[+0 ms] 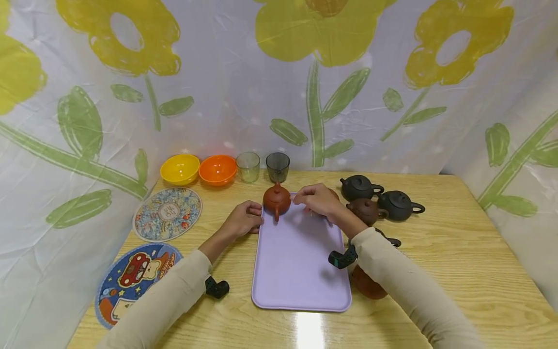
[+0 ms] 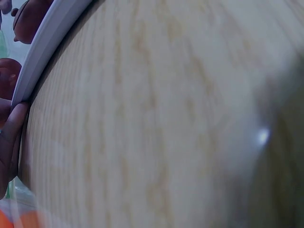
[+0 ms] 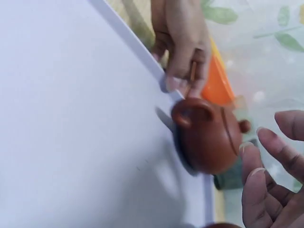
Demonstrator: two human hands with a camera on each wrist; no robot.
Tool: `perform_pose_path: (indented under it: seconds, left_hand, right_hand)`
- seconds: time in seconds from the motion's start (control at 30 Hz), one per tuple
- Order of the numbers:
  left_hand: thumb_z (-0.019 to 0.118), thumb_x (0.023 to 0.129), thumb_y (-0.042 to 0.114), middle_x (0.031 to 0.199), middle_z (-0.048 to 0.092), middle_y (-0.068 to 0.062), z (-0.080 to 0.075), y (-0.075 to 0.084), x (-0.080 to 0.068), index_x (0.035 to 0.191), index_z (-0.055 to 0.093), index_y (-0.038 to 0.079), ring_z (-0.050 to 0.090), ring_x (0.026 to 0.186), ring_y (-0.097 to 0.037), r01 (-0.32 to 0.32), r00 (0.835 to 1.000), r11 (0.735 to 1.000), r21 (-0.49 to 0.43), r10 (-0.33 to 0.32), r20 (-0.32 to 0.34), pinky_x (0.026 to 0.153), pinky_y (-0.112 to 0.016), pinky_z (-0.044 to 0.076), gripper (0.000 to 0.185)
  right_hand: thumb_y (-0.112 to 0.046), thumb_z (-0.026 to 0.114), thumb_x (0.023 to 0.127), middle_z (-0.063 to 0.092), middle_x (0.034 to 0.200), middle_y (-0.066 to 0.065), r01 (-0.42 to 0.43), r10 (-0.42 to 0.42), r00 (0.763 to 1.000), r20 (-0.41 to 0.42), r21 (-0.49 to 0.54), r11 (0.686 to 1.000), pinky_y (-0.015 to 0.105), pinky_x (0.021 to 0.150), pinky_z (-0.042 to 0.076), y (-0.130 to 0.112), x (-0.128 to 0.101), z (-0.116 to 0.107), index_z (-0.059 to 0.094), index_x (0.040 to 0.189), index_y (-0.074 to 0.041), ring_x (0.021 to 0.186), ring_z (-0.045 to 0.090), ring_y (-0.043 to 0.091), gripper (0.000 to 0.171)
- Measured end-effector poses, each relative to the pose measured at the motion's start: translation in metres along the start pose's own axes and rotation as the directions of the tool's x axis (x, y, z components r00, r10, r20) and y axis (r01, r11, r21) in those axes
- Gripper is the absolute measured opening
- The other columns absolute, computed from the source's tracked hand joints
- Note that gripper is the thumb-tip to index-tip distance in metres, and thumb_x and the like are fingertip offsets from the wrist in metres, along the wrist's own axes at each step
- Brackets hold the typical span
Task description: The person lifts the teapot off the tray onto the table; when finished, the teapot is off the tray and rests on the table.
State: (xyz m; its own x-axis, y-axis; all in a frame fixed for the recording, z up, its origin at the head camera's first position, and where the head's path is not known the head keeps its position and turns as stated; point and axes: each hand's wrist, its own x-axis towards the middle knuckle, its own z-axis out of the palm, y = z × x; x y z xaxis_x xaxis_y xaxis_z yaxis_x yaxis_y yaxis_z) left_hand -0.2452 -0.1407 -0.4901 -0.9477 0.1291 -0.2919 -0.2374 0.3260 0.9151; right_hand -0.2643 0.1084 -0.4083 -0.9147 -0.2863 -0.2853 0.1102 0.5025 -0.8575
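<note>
A lilac tray (image 1: 301, 271) lies in the middle of the table. My left hand (image 1: 244, 218) is at its far left edge, with finger and thumb pinching the rim. Beside that hand, a reddish-brown teapot (image 1: 277, 199) stands upright in the tray's far left corner, its handle towards me. Over the far end of the tray hovers my right hand (image 1: 320, 199), fingers loosely bent and holding nothing; in the right wrist view its fingertips (image 3: 254, 175) appear near the teapot's lid. Behind the right hand, a second reddish teapot (image 1: 334, 194) is mostly hidden.
Right of the tray stand black teapots (image 1: 359, 188), a dark brown teapot (image 1: 364, 211) and a reddish teapot (image 1: 368, 283), partly under my sleeve. At the back left are a yellow bowl (image 1: 179, 169), an orange bowl (image 1: 218, 170) and two glasses (image 1: 248, 167). Two round mats (image 1: 150, 218) lie left.
</note>
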Motion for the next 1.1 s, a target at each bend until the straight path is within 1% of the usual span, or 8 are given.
perform_pose_path:
  seconds: [0.17,0.33,0.53,0.67,0.77,0.9,1.0,1.1]
  left_hand:
    - [0.067,0.089,0.002,0.122,0.057,-0.018,-0.002,0.004,-0.001,0.132,0.052,0.0,0.063,0.095,-0.022,-0.006,1.0,1.0,0.01,0.006,-0.004,0.07,-0.03,0.062,0.046]
    - [0.068,0.089,0.002,0.122,0.057,-0.019,-0.003,0.005,-0.001,0.132,0.052,0.0,0.064,0.094,-0.021,-0.011,1.0,1.0,0.008,0.011,0.002,0.07,-0.03,0.062,0.046]
    - [0.067,0.089,0.002,0.121,0.057,-0.019,-0.004,0.003,-0.001,0.132,0.052,-0.001,0.063,0.092,-0.02,-0.018,1.0,1.0,0.006,0.018,-0.001,0.07,-0.031,0.062,0.045]
    - [0.067,0.09,0.002,0.122,0.057,-0.02,-0.001,0.002,-0.001,0.133,0.052,-0.002,0.064,0.093,-0.019,-0.019,1.0,1.0,-0.009,0.019,0.013,0.071,-0.032,0.063,0.047]
    - [0.066,0.09,0.0,0.123,0.056,-0.023,0.0,0.015,-0.013,0.134,0.05,-0.006,0.063,0.092,-0.019,-0.02,0.999,1.0,-0.011,0.02,0.026,0.074,-0.035,0.063,0.047]
    - [0.064,0.09,-0.002,0.123,0.055,-0.026,-0.002,0.02,-0.017,0.134,0.049,-0.008,0.063,0.09,-0.018,-0.01,0.999,1.0,-0.003,0.011,0.033,0.076,-0.037,0.063,0.047]
    - [0.066,0.09,0.0,0.123,0.056,-0.024,-0.001,0.005,-0.004,0.134,0.05,-0.006,0.063,0.09,-0.017,-0.012,1.0,1.0,-0.011,0.012,0.029,0.073,-0.036,0.063,0.047]
    - [0.067,0.089,0.001,0.121,0.056,-0.022,-0.001,-0.001,-0.001,0.134,0.05,-0.005,0.063,0.091,-0.017,-0.026,0.999,1.0,-0.015,0.026,0.018,0.071,-0.034,0.063,0.047]
  right_hand:
    - [-0.034,0.07,0.092,0.068,0.107,0.005,-0.015,0.015,1.0,0.006,-0.006,1.0,0.033,0.062,0.052,-0.002,0.008,0.019,0.077,0.106,-0.008,0.071,0.064,0.018,0.03]
    - [-0.037,0.07,0.093,0.07,0.1,0.01,-0.035,0.036,0.999,0.006,-0.034,0.999,0.029,0.057,0.05,-0.001,0.013,0.037,0.078,0.104,-0.009,0.066,0.062,0.017,0.031]
    - [-0.044,0.063,0.096,0.066,0.09,0.006,-0.083,0.085,0.996,0.028,-0.074,0.994,0.026,0.053,0.047,0.006,0.018,0.054,0.077,0.097,-0.009,0.06,0.06,0.016,0.038]
    - [-0.045,0.061,0.098,0.068,0.092,0.003,-0.1,0.101,0.995,0.022,-0.042,0.994,0.025,0.05,0.045,0.011,0.017,0.062,0.077,0.094,-0.007,0.058,0.059,0.016,0.041]
    - [-0.045,0.06,0.099,0.069,0.09,0.003,-0.11,0.11,0.994,0.006,-0.011,0.994,0.024,0.049,0.044,0.013,0.018,0.066,0.077,0.092,-0.006,0.057,0.058,0.015,0.043]
    - [-0.042,0.059,0.1,0.069,0.088,0.005,-0.107,0.107,0.994,-0.016,0.023,0.994,0.024,0.049,0.046,0.013,0.019,0.067,0.075,0.09,-0.002,0.057,0.057,0.015,0.044]
    - [-0.037,0.059,0.1,0.068,0.085,0.007,-0.1,0.102,0.994,-0.029,0.039,0.994,0.024,0.05,0.047,0.013,0.018,0.066,0.073,0.089,0.001,0.058,0.057,0.015,0.042]
    - [-0.034,0.06,0.101,0.067,0.085,0.008,-0.107,0.109,0.994,-0.026,0.058,0.993,0.026,0.053,0.049,0.012,0.017,0.061,0.073,0.091,0.002,0.062,0.06,0.016,0.04]
